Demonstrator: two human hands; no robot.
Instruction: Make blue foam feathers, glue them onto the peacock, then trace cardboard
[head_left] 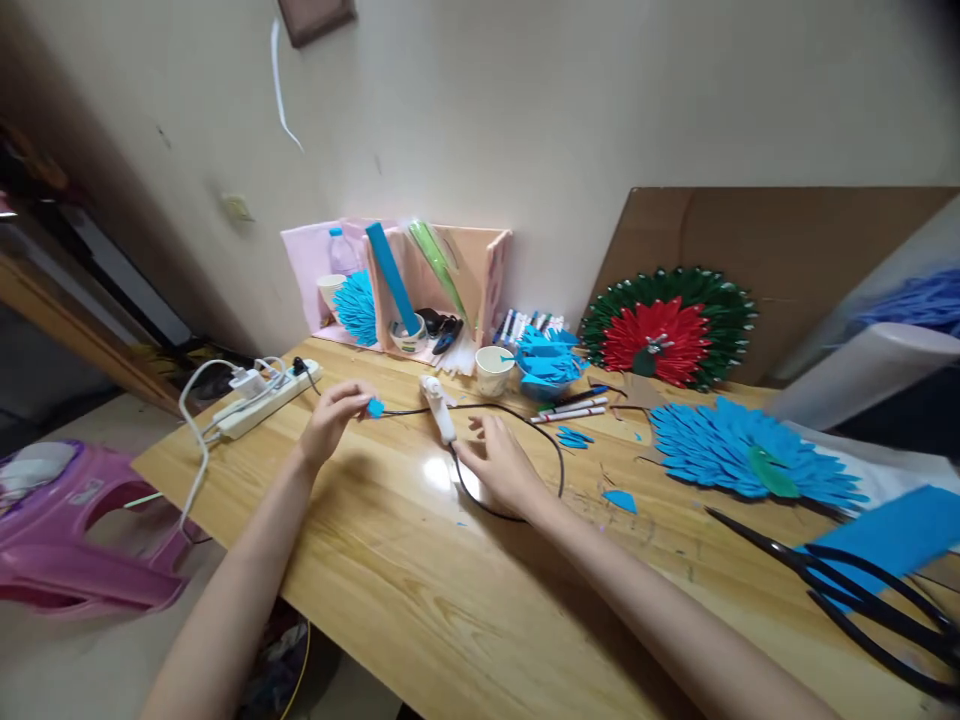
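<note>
The near tabletop (420, 620) offers passage, but scissors (801, 562) bar the right and looped cord (562, 462) the middle.

Left fingers (351, 399) pinched, right fingers (492, 430) half-curled

Readable text: honestly none, just print too small or blurry to make out.
Pink stool (97, 560): well off to the left of the glue gun (441, 412), got a small pale label (84, 492) on it, could be lettering, can't make it out.
Cup with the blue strip (409, 340): behind the glue gun and a bit left, some dark greenish print on the side, just a smudge from here.
White cup (493, 374): just behind and right of the glue gun, faint marks on its side, no idea what they say.
</note>
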